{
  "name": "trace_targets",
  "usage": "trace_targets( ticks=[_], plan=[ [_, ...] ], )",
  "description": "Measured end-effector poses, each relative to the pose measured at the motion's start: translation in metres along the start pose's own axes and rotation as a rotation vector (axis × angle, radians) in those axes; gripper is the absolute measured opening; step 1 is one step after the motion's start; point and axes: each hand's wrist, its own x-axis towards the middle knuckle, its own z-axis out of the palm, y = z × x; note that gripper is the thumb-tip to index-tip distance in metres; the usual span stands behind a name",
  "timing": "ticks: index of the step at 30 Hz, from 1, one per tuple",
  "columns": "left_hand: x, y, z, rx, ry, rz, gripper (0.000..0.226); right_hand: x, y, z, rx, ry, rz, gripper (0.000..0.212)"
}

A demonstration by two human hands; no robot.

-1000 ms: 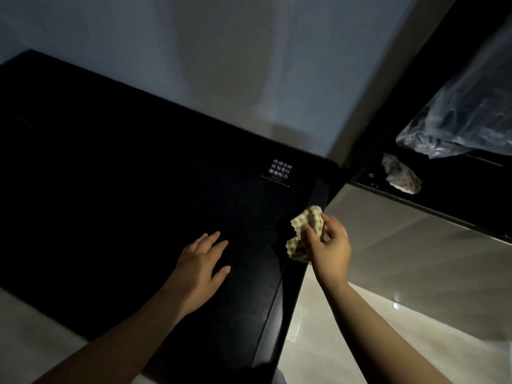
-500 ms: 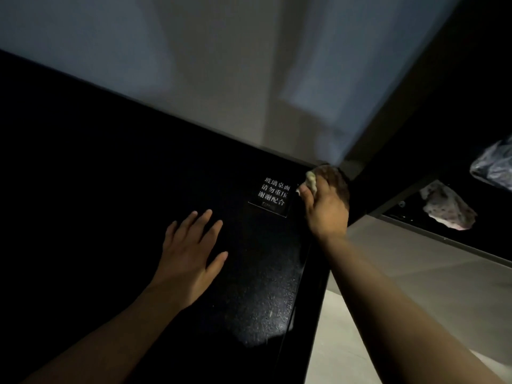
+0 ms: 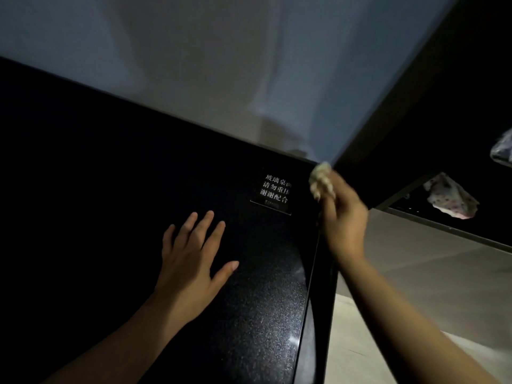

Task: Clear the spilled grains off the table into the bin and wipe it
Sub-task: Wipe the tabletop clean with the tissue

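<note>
right grip and cloth moved up the edge to the far corner

since 1.0 s ago the right grip (image 3: 343, 217) has travelled from partway along the worktop's right edge to its far right corner, carrying the cloth (image 3: 320, 180) with it. against 0.5 s ago it sits at almost the same corner, with more cloth showing above the fingers. left grip (image 3: 191, 261) has stayed flat on the worktop (image 3: 110, 189) throughout.

right grip: fingers curled round the pale, bumpy cloth, which bunches out past the fingertips. the cloth is blurred and lies at the corner where worktop, wall (image 3: 194, 65) and a dark panel (image 3: 415, 92) meet. cannot tell whether it presses on the surface or only meets the edge.

left grip: released, fingers straight and slightly spread, palm down on the black worktop, holding nothing. it lies left of the right grip and well apart from the cloth.

worktop: black and glossy, with fine speckle glinting in the lit patch by the right edge, right of the left grip and its forearm. cannot tell if any of it is grain. a small label (image 3: 275, 191) with white characters sits on the surface just left of the cloth, beyond the left grip's fingertips.

surroundings: pale floor (image 3: 429, 286) lies right of the worktop. beyond it, on a dark ledge, lies a crumpled spotted rag (image 3: 451, 200). a clear plastic bag (image 3: 502, 151) shows at the right border, mostly cut off.
</note>
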Motion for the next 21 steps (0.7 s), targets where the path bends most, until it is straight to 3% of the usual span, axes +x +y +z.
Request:
trace_targets(
  ticks=[3,6,15,18,20,21],
  plan=[
    [-0.001,0.0,0.001,0.002,0.015,0.004,0.072,0.053,0.014,0.024,-0.133,-0.129,0.064,0.033],
    [-0.001,0.0,0.002,0.0,0.016,-0.002,0.073,0.05,0.03,0.04,-0.378,-0.255,0.032,0.036],
    [0.0,0.002,0.001,0.008,0.017,-0.002,0.072,-0.087,0.002,-0.007,-0.284,-0.445,-0.175,0.043],
    [0.0,0.001,0.002,0.024,0.021,0.006,0.071,-0.058,-0.006,-0.01,-0.067,-0.265,-0.094,0.035],
    [0.0,0.001,0.003,0.034,0.027,0.01,0.071,-0.014,-0.002,-0.005,-0.069,-0.072,-0.016,0.032],
    [0.0,0.001,0.003,0.039,0.028,0.013,0.071,0.006,0.002,0.0,-0.126,-0.053,0.017,0.034]
  ],
)
